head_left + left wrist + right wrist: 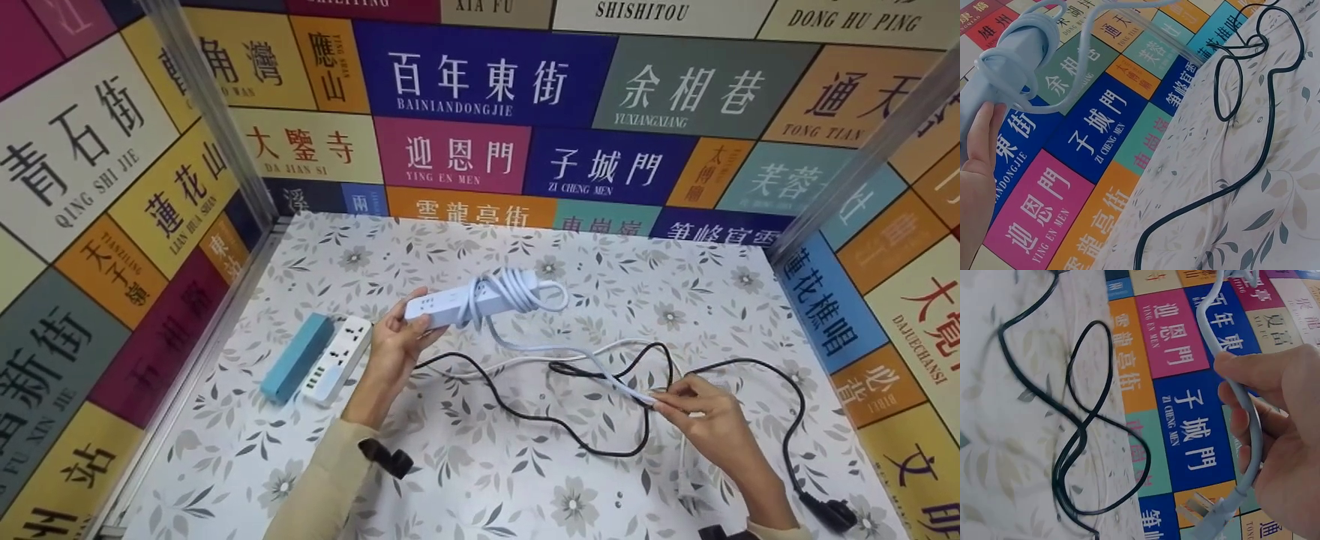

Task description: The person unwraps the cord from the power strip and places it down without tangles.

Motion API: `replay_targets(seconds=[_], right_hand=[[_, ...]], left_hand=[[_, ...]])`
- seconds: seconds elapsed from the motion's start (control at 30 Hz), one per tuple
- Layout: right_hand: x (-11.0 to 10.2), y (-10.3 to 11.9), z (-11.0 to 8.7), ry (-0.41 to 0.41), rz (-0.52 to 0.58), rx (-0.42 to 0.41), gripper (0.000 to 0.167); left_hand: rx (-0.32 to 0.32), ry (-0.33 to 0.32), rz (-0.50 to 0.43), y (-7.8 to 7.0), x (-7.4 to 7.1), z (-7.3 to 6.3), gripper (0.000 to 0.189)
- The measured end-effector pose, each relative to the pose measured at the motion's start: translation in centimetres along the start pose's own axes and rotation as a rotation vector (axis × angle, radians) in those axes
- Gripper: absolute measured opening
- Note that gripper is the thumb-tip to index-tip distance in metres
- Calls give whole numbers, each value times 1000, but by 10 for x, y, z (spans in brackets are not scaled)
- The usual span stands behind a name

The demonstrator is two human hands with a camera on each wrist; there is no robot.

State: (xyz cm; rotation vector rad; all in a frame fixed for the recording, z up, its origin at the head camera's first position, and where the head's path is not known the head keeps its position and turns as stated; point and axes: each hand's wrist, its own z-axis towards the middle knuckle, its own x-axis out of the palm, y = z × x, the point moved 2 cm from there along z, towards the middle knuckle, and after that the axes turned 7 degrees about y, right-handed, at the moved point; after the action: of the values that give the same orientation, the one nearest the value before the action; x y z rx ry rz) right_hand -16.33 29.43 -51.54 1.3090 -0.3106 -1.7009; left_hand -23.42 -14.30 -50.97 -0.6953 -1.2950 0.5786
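My left hand (394,341) grips one end of a white power strip (435,304) and holds it above the table. Loops of its pale cord (516,289) wrap around the strip's far half. From there the cord runs down to my right hand (709,416), whose thumb and fingers pinch it. Close to that hand, the right wrist view shows the cord's plug (1213,517) with metal prongs. In the left wrist view only part of the left hand (979,163) appears, its fingers against the strip.
A teal power strip (298,358) and another white power strip (336,360) lie side by side at the left. A black cord (517,412) snakes across the patterned tabletop (442,495) to a black plug (827,512) at the front right. A thin white cord (525,360) lies beside it.
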Motion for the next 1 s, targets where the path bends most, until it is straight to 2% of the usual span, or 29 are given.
replay_targets(seconds=[0.17, 0.37, 0.6, 0.73, 1.0], right_hand=[[-1, -11, -6, -44, -182, 74, 20], [7, -27, -11, 63, -359, 195, 19], [23, -49, -17, 154, -369, 385, 18], [29, -56, -19, 169, -397, 427, 20], [38, -65, -24, 211, -333, 506, 21]], left_hand=[[-9, 21, 3, 0, 2, -1, 64], [-7, 8, 12, 2, 3, -1, 60], [-19, 21, 5, 5, 5, -2, 64], [-30, 13, -2, 6, 4, -2, 63], [-20, 32, 15, 5, 8, -2, 64]])
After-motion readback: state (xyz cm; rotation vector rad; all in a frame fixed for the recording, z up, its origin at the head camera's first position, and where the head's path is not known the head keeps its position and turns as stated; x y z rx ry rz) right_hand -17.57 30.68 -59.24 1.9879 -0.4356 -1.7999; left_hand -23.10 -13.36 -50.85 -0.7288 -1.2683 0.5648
